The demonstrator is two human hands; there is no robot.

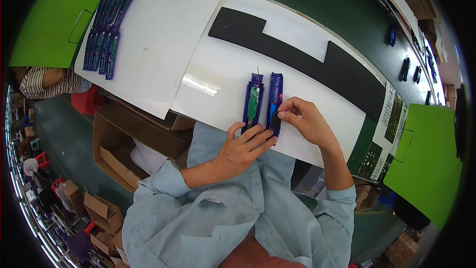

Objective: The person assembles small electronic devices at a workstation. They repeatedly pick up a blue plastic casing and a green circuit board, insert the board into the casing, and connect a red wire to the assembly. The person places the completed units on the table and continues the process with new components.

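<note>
Two long dark-blue plastic casing halves lie side by side on the white table before me. In the left casing half (245, 103) sits a green circuit board (254, 101), with a thin wire rising from its far end. The right casing half (276, 82) holds a bright-blue part (273, 109) and a black strip (274, 124); a small red piece shows near its edge. My left hand (240, 150) is open, fingers spread over the near ends of both halves, fingertips by the strip. My right hand (305, 119) pinches the strip's upper edge between thumb and forefinger.
A large black cut-out sheet (297, 62) lies beyond the casings. Rows of filled blue casings (106, 34) stand at the far left, beside a green panel (54, 20). Another green panel (421, 159) is at right. Beyond runs a dark-green belt (317, 0); cardboard boxes (119, 144) sit below left.
</note>
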